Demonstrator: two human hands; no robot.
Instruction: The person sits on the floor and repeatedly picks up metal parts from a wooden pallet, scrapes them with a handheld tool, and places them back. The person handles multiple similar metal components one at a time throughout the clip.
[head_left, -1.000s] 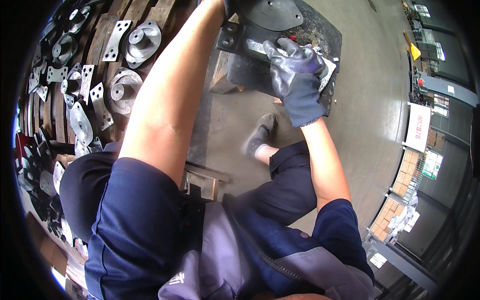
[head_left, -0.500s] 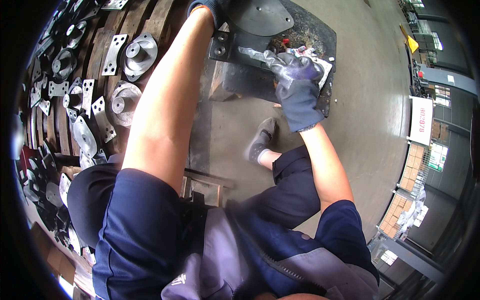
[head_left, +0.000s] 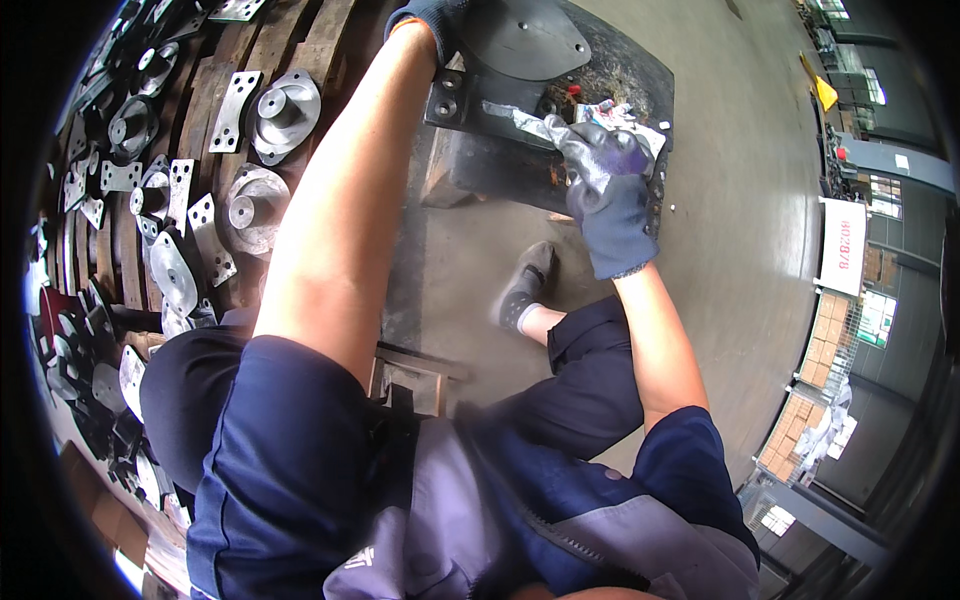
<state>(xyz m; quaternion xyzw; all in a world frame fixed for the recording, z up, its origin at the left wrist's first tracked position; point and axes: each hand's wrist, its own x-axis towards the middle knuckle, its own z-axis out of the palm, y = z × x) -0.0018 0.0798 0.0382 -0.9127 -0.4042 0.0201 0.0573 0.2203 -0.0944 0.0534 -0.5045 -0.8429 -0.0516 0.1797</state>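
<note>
Right hand [head_left: 608, 170], dark glove: fingers curled in, one reaching forward, its tip at the end of a pale strip [head_left: 515, 115]; cannot tell whether the strip is pinched or only touched. From that fingertip the strip runs off left, over a black work surface [head_left: 635, 65]. Just beyond the knuckles: crumpled white wrapper [head_left: 612, 112], small red piece [head_left: 574, 90]. White sheet [head_left: 655, 142] pokes out right of the fingers. Ahead and left of them, dark oval plate [head_left: 525, 40] with holes; left of the strip, black block [head_left: 446, 95], two holes. Left hand [head_left: 432, 18], gloved, further left beside the plate; its fingers are not visible, grip cannot be told. Nearer the body than the right fingers, a foot [head_left: 528, 285] in grey footwear. Well left of the right fingers, wooden pallet [head_left: 275, 45] bearing grey flanges [head_left: 298, 122] and drilled plates [head_left: 235, 112].
</note>
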